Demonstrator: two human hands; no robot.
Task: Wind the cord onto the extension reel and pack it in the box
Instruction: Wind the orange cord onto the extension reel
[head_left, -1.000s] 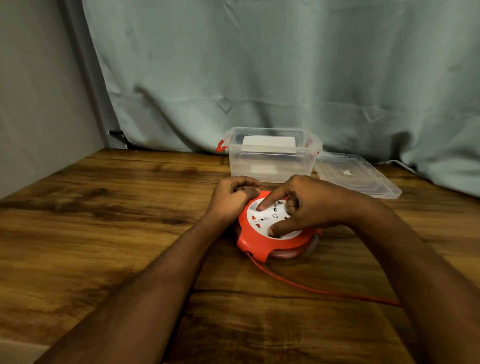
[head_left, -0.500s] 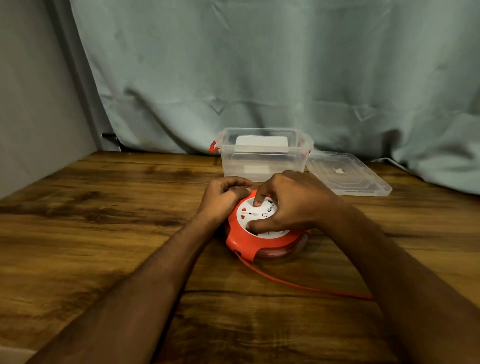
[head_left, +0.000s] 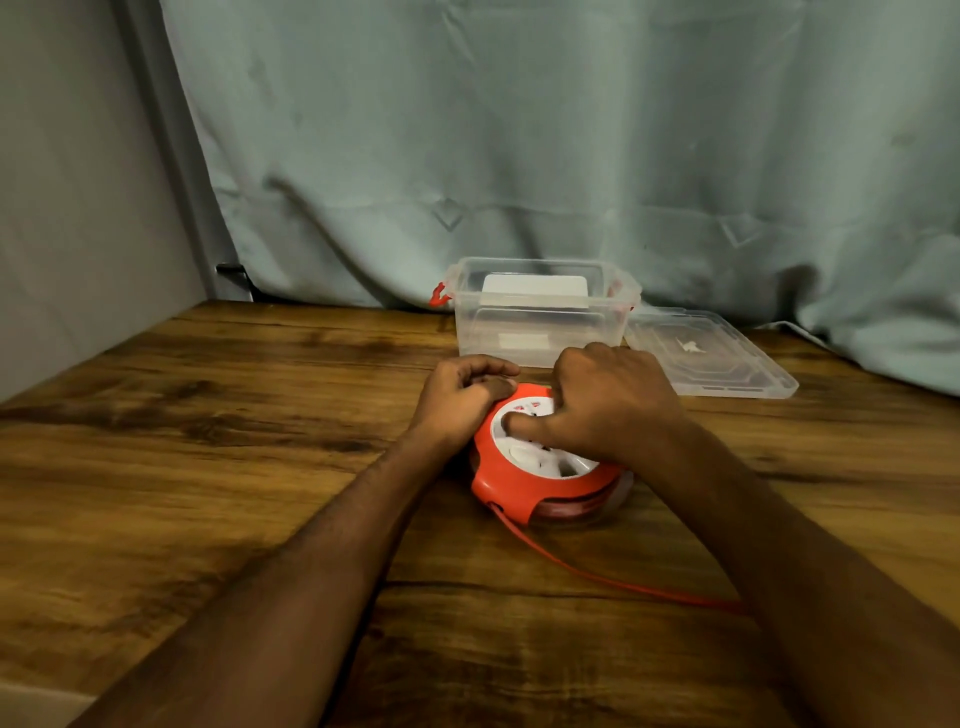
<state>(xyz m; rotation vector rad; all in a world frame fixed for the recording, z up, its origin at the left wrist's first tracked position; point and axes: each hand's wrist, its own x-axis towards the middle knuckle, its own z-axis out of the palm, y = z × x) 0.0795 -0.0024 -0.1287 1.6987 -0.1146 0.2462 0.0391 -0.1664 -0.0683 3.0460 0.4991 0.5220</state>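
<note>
An orange extension reel with a white socket face lies flat on the wooden table. My left hand grips its left rim, fingers curled. My right hand lies over the white face with the thumb pressed on it. An orange cord leaves the reel's front and runs right, under my right forearm. Behind the reel stands a clear plastic box with red latches, open on top, a white piece visible inside.
The box's clear lid lies flat to the right of the box. A pale green curtain hangs along the back edge. A grey wall bounds the left side.
My right hand has turned on the white face, the thumb sweeping round toward the left. The left hand has kept its hold on the rim.
</note>
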